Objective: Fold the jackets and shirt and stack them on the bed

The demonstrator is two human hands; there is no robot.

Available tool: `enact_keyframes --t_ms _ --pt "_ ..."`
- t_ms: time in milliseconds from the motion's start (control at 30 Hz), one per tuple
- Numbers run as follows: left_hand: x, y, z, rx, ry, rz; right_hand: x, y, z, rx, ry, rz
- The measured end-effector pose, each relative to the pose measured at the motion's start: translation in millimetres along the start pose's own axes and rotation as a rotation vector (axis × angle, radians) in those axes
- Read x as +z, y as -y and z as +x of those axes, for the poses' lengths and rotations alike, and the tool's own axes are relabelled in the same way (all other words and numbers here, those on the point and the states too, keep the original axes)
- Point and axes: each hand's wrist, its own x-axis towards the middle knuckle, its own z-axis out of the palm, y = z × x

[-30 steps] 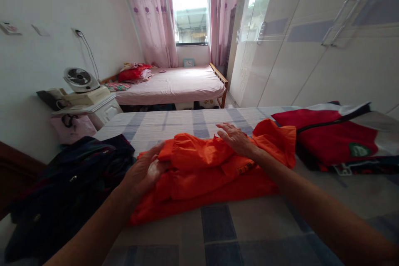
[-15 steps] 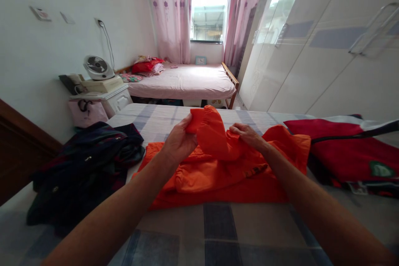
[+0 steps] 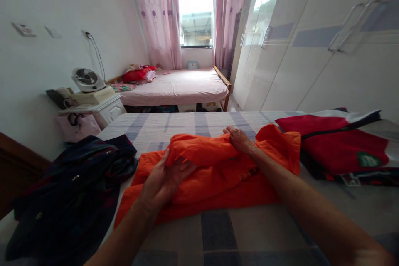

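Observation:
An orange garment [image 3: 205, 187], apparently a jacket or shirt with sleeves, lies partly folded and rumpled on the checked bed sheet [image 3: 174, 232]. A puffed roll of its cloth, like a sleeve, runs across the top between both hands. My left hand [image 3: 165, 181] is at the roll's left end, palm turned to the cloth, thumb and fingers apart and touching it. My right hand [image 3: 241, 140] grips the roll's right end at the garment's far edge, its fingers pointing left. Part of the right hand's grip is hidden.
A dark plaid garment [image 3: 71, 191] lies at the left, and a red and white jacket [image 3: 339, 145] with a zip at the right. Beyond stand a pink-covered bed [image 3: 177, 85], a fan [image 3: 88, 80] on a white cabinet [image 3: 109, 108], and a tall white wardrobe [image 3: 311, 70].
My left hand has come down, left and nearer, spreading its fingers. The raised orange cloth now lies lower, stretched sideways. My right hand stays at the cloth; the camera view has shifted.

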Motion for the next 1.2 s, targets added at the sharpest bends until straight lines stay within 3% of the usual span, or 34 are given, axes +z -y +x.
enact_keyframes --t_ms 100,167,233,300,367,400,467,567,633,700,800,867,933,1033,1133,1200 --pt "-27 2 -10 0.043 -0.195 0.253 2 -1 -5 0.023 0.011 -0.082" --pt "-43 -4 -18 0.198 -0.251 0.6 -3 3 -9 0.005 0.004 -0.112" --pt "-52 -13 -27 0.5 -0.314 1.04 -13 11 -17 -0.033 -0.034 -0.119" --pt "-55 -19 -33 0.917 -0.333 1.469 -19 22 -29 -0.12 -0.134 -0.092" --pt "-57 -17 -33 1.234 -0.195 1.814 -16 32 -45 -0.25 -0.212 -0.063" --pt "-58 -13 -30 1.292 -0.08 1.959 -10 36 -53 -0.315 -0.204 -0.059" --pt "-66 -2 -17 1.248 0.125 2.175 7 39 -67 -0.375 -0.079 -0.076" --pt "-83 11 6 1.077 0.179 2.321 22 33 -75 -0.349 0.117 -0.103" --pt "-92 14 16 1.023 0.149 2.323 11 21 -74 -0.309 0.053 -0.14" --pt "-96 13 19 1.036 0.143 2.3 -14 3 -74 -0.226 -0.155 -0.228" --pt "-96 12 16 1.067 0.136 2.264 -53 -34 -80 0.036 -0.447 -0.437" --pt "-94 12 14 1.073 0.136 2.249 -66 -59 -87 0.211 -0.456 -0.554" --pt "-93 12 14 1.072 0.136 2.246 -71 -79 -93 0.299 -0.335 -0.598" --pt "-93 13 16 1.078 0.132 2.247 -77 -88 -99 0.28 -0.238 -0.428" --pt "-94 12 17 1.077 0.13 2.247 -90 -72 -109 0.191 -0.416 -0.016" --pt "-95 12 17 1.07 0.126 2.253 -95 -51 -121 0.043 -0.466 0.191"
